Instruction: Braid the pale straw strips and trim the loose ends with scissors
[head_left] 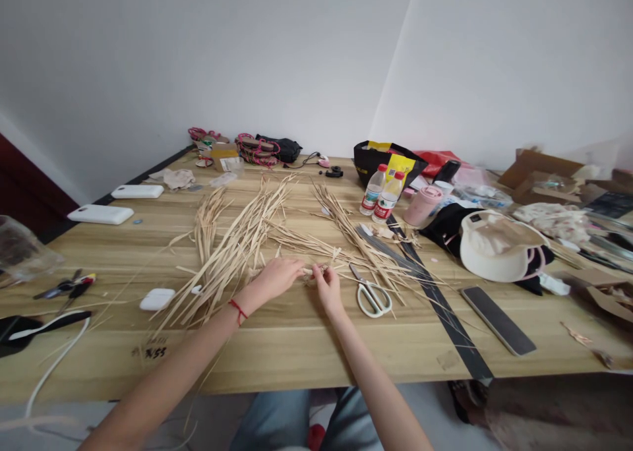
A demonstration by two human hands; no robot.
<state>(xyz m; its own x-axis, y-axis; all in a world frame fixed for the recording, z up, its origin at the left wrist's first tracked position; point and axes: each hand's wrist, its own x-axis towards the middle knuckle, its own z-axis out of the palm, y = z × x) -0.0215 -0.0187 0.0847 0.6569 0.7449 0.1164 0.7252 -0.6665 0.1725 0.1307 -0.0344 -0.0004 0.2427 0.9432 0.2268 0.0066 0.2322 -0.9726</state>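
Note:
Near the middle of the table, my left hand and my right hand meet at a small straw piece that looks woven or plaited. Fingers of both hands are closed on it; its details are too small to make out, and my left hand covers part of it. Long pale straw strips lie in a bundle beyond and left of my left hand. More strips fan out past my right hand. Scissors with pale green handles rest just right of my right hand.
A phone and a cream cap lie to the right. Two water bottles, a pink cup and a black bag stand behind. On the left are white power banks, an earbud case and a white cable.

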